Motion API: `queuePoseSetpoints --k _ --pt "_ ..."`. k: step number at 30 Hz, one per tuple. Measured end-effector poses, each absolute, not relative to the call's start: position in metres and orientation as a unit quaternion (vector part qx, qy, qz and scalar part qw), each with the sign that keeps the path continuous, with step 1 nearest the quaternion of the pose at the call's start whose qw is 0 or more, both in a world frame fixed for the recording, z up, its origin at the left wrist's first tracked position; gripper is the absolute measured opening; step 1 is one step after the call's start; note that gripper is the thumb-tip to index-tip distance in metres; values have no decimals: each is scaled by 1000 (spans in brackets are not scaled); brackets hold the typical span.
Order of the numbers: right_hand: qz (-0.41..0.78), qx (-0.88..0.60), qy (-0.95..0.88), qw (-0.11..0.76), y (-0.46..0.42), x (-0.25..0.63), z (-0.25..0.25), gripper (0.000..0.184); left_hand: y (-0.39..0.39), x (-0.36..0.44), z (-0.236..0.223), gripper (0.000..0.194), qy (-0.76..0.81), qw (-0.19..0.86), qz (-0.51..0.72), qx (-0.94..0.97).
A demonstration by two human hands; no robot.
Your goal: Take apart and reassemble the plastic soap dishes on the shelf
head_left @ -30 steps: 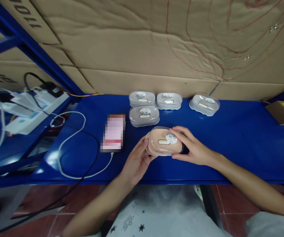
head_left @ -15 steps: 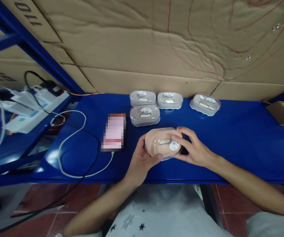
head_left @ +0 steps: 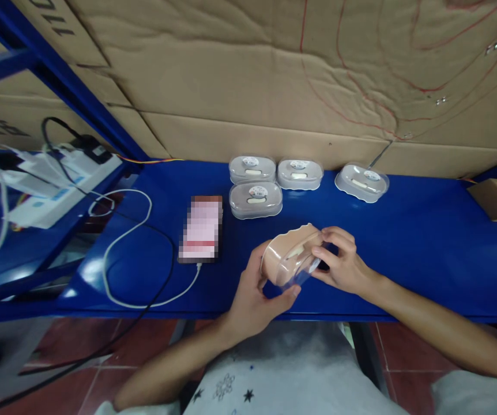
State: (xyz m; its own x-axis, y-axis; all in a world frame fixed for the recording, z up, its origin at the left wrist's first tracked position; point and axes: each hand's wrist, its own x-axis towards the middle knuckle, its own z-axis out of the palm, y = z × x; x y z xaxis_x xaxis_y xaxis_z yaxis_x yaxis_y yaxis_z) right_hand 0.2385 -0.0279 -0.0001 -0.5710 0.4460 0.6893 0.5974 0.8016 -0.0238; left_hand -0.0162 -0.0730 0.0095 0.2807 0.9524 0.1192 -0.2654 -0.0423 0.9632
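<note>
Peach case (head_left: 289, 253): located where?

Held in both hands over the near part of the blue table (head_left: 425, 248). Tilted, wavy edge away from the body, clear cover (head_left: 290, 278) toward it. Contact with the table: cannot tell.

Condition of the left hand (head_left: 255, 300)?

Clamped on the left end of the peach case, thumb along the near edge.

And of the right hand (head_left: 343, 262)?

Clamped on the right end, fingertips against the clear cover, close to the round label (head_left: 315, 264).

Completed so far?

Four set down near the cardboard (head_left: 214, 69): front grey case (head_left: 256, 203), rear-left grey case (head_left: 252, 171) and rear-middle grey case (head_left: 300, 174) grouped closely; right-hand grey case (head_left: 362, 183) apart from the group. Each apparently covered and labelled.

Left to do?

Not yet released: peach case. Judged mid-handling. Cover fully seated or partly loosened: cannot tell. Any further steps: not determinable from this view.

Other items nearby?

Phone (head_left: 200, 229) to the left of the front grey case, connected to a white cable (head_left: 104, 272). Well apart from both hands.
</note>
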Motion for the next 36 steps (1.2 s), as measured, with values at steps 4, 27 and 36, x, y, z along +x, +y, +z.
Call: queuePoseSetpoints --k 4,27,36 --pt "-133 -309 -868 366 -32 236 -1 53 -75 -17 6 76 318 575 508 557" --pt "-75 -310 -870 376 -46 226 6 74 -90 -14 1 77 385 587 482 525" --pt "-24 -227 -899 373 -36 228 27 101 -74 -15 19 63 350 614 546 449"
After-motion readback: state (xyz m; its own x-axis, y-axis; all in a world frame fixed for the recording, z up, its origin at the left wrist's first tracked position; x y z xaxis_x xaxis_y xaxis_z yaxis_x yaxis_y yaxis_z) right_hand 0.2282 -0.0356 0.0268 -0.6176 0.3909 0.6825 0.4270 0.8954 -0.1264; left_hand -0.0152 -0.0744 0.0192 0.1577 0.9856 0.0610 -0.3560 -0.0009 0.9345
